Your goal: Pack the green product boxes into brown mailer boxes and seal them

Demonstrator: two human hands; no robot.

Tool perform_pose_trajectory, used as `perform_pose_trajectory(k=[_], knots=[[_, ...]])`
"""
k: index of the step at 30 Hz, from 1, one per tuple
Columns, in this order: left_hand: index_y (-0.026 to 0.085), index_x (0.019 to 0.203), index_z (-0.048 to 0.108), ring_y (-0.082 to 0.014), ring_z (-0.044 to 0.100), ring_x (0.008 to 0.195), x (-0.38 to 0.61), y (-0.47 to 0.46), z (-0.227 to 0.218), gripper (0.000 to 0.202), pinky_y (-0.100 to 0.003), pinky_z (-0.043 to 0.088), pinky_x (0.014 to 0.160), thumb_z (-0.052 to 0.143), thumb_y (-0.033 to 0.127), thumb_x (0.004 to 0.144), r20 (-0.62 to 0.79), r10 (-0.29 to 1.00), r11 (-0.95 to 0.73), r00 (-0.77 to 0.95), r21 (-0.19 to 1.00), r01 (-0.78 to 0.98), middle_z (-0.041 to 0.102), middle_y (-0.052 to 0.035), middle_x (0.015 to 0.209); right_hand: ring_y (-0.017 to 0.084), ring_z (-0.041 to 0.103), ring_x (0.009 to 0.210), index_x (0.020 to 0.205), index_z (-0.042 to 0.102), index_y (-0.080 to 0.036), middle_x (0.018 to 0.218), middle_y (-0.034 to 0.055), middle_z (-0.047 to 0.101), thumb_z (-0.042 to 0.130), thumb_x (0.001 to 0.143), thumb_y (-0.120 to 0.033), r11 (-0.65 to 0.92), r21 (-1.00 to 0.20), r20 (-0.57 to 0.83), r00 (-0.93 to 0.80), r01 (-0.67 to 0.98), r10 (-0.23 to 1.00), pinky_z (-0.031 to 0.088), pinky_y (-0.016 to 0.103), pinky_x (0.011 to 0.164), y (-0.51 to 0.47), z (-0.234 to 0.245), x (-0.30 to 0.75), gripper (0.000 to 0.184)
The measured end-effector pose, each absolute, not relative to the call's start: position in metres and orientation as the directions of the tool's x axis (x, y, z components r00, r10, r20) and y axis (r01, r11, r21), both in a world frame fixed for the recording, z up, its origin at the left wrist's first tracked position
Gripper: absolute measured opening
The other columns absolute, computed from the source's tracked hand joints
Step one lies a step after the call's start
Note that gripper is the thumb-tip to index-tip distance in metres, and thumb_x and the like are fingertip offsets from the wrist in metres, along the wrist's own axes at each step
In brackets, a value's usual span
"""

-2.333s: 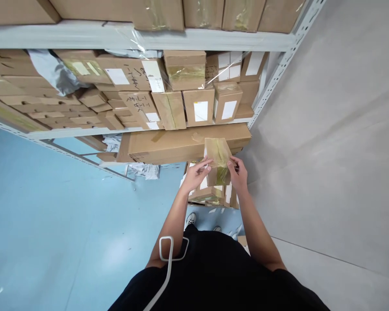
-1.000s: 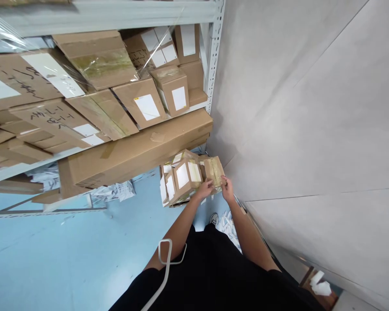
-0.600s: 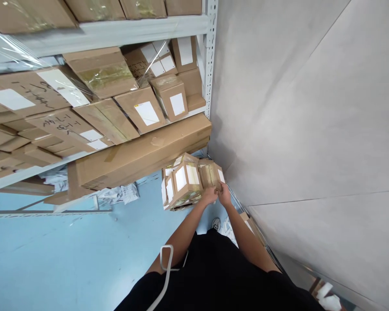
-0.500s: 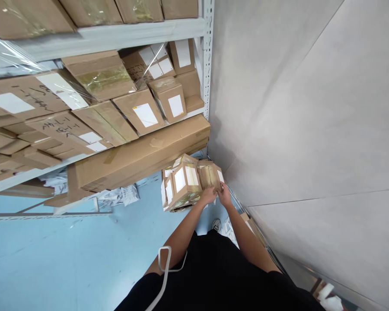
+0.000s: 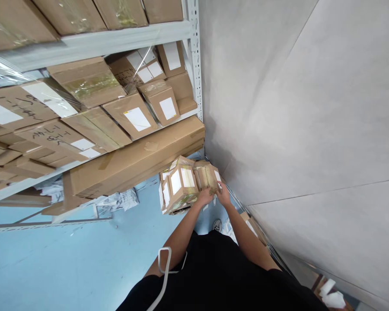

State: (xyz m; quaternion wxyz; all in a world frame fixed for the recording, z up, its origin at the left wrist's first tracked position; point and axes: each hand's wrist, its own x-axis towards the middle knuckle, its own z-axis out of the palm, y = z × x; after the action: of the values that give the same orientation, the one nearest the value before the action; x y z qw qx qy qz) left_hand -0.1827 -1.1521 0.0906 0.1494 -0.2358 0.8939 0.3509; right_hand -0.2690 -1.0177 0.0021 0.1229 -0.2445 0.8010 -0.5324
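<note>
A small taped cardboard box (image 5: 206, 176) sits low in front of me, with a white label on its right side. My left hand (image 5: 206, 196) has its fingers closed at the box's near left edge. At the near right corner, my right hand (image 5: 223, 194) is closed on the same box near its label; the fingertips are partly hidden. Directly left of it stands a pile of cardboard boxes (image 5: 183, 183) with white labels, bundled close together. What supports the pile is hidden beneath it.
Metal shelving (image 5: 197, 65) full of labelled boxes rises at the left. A long carton (image 5: 139, 155) lies under its lower shelf. A grey wall (image 5: 294, 108) runs along the right. White parcels (image 5: 116, 198) lie on the blue floor, and more boxes (image 5: 254, 226) stand beside the wall.
The shelving has shifted slightly left and down in view. Both hands stay at the small box, their fingers now a little farther apart from each other.
</note>
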Motion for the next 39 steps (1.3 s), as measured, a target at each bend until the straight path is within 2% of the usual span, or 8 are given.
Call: perform_pose_trajectory(k=[4,8,11,16,21,31,39], knots=[[0.012,0.144,0.062,-0.0300,0.060,0.138,-0.184,-1.151,0.092,0.048,-0.038,0.045,0.116,0.058,0.029,0.100,-0.483,-0.302,0.660,-0.822,0.516,-0.546,0.062,-0.0208,0.149,0.031,0.063,0.128,0.132,0.065,-0.022,0.134,0.0135,0.069,0.065,0.083,-0.033,0.319,-0.919,0.034,-0.853,-0.232,-0.521,0.052,0.054,0.110,-1.017,0.002,-0.271,0.050],[0.015,0.142,0.064,-0.0305,0.060,0.138,-0.184,-1.150,0.090,0.048,-0.041,0.045,0.117,0.062,0.026,0.096,-0.439,-0.335,0.633,-0.834,0.550,-0.544,0.063,-0.0195,0.147,0.031,0.064,0.129,0.133,0.065,-0.023,0.135,0.0136,0.068,0.063,0.082,-0.031,0.322,-0.919,0.029,-0.853,-0.227,-0.521,0.054,0.051,0.109,-1.016,0.002,-0.272,0.051],[0.017,0.145,0.062,-0.0295,0.054,0.145,-0.183,-1.151,0.090,0.054,-0.044,0.041,0.121,0.065,0.021,0.092,-0.353,-0.366,0.599,-0.861,0.618,-0.509,0.062,-0.0172,0.150,0.031,0.063,0.129,0.133,0.065,-0.023,0.136,0.0133,0.068,0.063,0.082,-0.030,0.312,-0.920,0.043,-0.851,-0.239,-0.524,0.053,0.052,0.108,-1.015,0.003,-0.272,0.052],[0.021,0.149,0.058,-0.0248,0.048,0.150,-0.181,-1.156,0.100,0.055,-0.044,0.037,0.127,0.061,0.021,0.094,-0.120,-0.409,0.566,-0.905,0.744,-0.354,0.055,-0.0116,0.158,0.032,0.062,0.131,0.137,0.062,-0.021,0.140,0.0150,0.066,0.060,0.084,-0.031,0.283,-0.925,0.085,-0.866,-0.252,-0.493,0.050,0.054,0.111,-1.015,0.015,-0.272,0.054],[0.021,0.149,0.058,-0.0250,0.046,0.151,-0.184,-1.166,0.121,0.053,-0.045,0.035,0.128,0.060,0.025,0.096,0.022,-0.396,0.586,-0.918,0.775,-0.235,0.054,-0.0116,0.159,0.029,0.058,0.135,0.142,0.059,-0.022,0.144,0.0139,0.063,0.060,0.089,-0.032,0.282,-0.919,0.141,-0.896,-0.277,-0.422,0.047,0.051,0.116,-1.012,0.049,-0.269,0.054],[0.023,0.150,0.056,-0.0265,0.049,0.148,-0.182,-1.184,0.159,0.052,-0.045,0.040,0.125,0.061,0.027,0.098,0.177,-0.132,0.576,-0.975,0.815,0.070,0.053,-0.0118,0.158,0.030,0.054,0.140,0.150,0.054,-0.027,0.154,0.0130,0.057,0.061,0.094,-0.037,0.409,-0.890,0.156,-0.977,-0.203,-0.144,0.053,0.048,0.108,-1.000,0.121,-0.202,0.057],[0.022,0.148,0.059,-0.0252,0.052,0.145,-0.150,-1.144,0.152,0.048,-0.044,0.042,0.124,0.058,0.030,0.100,0.176,0.131,0.480,-0.976,0.850,0.218,0.058,-0.0117,0.154,0.030,0.054,0.141,0.146,0.059,-0.026,0.151,0.0126,0.059,0.062,0.094,-0.036,0.473,-0.878,0.140,-0.982,-0.066,0.123,0.055,0.046,0.105,-0.964,0.145,-0.110,0.052]])
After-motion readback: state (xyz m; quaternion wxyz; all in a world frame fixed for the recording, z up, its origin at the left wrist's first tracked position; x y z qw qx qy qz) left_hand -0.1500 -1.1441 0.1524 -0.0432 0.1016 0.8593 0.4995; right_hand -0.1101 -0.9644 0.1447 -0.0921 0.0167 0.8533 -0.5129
